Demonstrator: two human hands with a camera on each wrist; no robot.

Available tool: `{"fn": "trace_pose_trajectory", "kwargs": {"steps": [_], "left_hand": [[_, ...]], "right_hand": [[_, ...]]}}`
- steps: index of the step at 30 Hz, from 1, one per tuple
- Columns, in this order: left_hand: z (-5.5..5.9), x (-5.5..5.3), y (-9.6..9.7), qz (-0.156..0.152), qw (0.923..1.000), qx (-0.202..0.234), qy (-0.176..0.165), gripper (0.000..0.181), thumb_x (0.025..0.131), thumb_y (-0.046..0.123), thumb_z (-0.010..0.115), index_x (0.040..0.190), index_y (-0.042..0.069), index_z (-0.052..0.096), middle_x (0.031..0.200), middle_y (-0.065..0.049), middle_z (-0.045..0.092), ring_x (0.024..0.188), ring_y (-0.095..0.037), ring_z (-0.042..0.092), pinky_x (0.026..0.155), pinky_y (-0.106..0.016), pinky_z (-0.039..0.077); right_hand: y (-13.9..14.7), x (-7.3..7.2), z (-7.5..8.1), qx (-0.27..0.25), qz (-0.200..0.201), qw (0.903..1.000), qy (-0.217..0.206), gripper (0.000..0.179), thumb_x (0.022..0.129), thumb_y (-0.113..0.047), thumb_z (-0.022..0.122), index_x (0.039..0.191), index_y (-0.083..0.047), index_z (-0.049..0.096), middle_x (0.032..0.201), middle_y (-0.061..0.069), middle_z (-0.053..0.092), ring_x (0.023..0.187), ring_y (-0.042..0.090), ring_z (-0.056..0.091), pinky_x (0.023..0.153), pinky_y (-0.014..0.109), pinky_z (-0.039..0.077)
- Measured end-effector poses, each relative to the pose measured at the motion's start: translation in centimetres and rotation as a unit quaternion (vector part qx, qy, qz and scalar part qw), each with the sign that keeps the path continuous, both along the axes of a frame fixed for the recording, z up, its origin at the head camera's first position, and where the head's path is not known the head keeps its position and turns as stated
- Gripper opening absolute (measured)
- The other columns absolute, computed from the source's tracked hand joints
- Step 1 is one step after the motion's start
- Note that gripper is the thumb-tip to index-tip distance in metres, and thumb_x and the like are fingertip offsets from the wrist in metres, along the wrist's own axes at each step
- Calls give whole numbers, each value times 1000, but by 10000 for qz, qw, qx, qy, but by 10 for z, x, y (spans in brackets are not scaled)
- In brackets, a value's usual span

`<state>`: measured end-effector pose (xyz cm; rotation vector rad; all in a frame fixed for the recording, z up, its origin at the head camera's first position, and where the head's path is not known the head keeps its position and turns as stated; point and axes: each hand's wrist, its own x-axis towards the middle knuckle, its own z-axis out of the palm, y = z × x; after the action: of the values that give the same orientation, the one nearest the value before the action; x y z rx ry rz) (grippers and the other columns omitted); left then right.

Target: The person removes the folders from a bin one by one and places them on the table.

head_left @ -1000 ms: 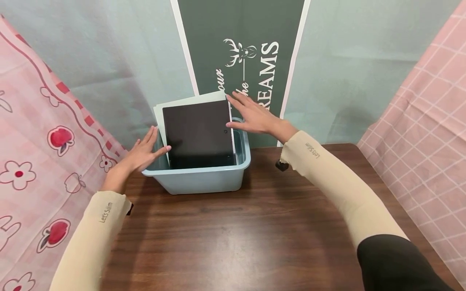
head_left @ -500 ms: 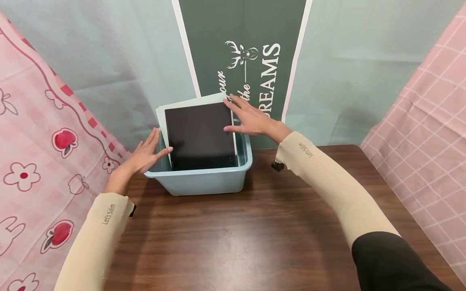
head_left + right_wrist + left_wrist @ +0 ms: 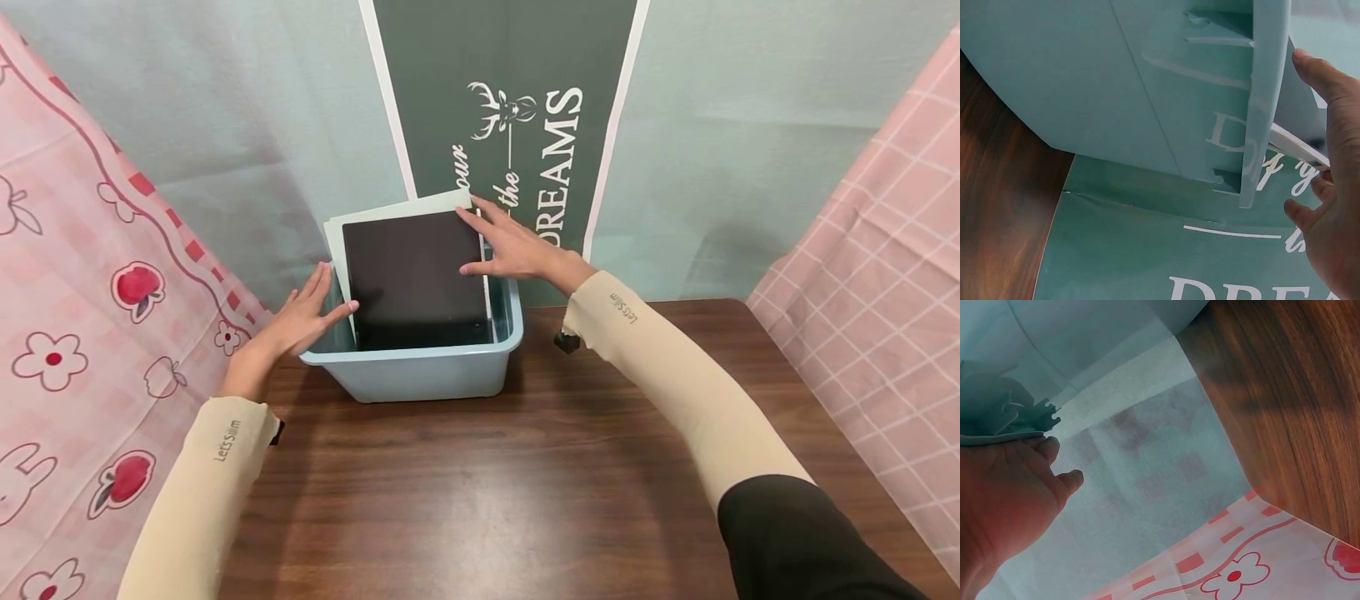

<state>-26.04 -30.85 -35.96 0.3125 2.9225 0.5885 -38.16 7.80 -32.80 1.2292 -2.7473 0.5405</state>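
A flat black rectangle like a folder cover (image 3: 412, 279) leans upright in a pale blue plastic bin (image 3: 427, 379). Pale green sheets or covers (image 3: 401, 208) stick out behind its top and left edges. My left hand (image 3: 296, 321) is at the bin's left end, its fingers straight and its thumb tip by the black cover's left edge. On the opposite side, my right hand (image 3: 517, 246) rests against the cover's upper right edge, thumb and index finger over the black face. The right wrist view shows the stack's white edge (image 3: 1297, 145) between thumb and fingers. The bin's bottom is hidden.
The bin stands at the back of a brown wooden table (image 3: 450, 492). Behind it hangs a grey-green cloth (image 3: 720, 150) with a dark lettered panel. Pink printed cloths (image 3: 67, 333) close off both sides.
My right hand has shifted slightly left, and its thumb and index finger now lie further over the black cover. The left hand keeps its place at the bin; the view has drifted slightly.
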Motion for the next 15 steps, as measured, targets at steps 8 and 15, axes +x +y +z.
{"fn": "trace_pose_trajectory", "kwargs": {"steps": [8,15], "left_hand": [[0,-1,0,49,9999,146,-53,98,108,68,36,167,9,-16,175,-11,-23,163,-35,-10,128,-64,-7],[-1,-2,-1,55,9997,203,-103,99,108,67,37,166,8,-18,174,-11,-25,163,-35,-13,127,-65,-7]], "right_hand": [[-1,0,-2,-175,78,9998,12,99,92,-53,80,170,-20,28,174,17,10,107,31,65,93,47,52],[-1,1,-2,-356,215,9989,205,96,89,-48,85,166,-17,37,169,21,18,96,29,63,81,44,52]]}}
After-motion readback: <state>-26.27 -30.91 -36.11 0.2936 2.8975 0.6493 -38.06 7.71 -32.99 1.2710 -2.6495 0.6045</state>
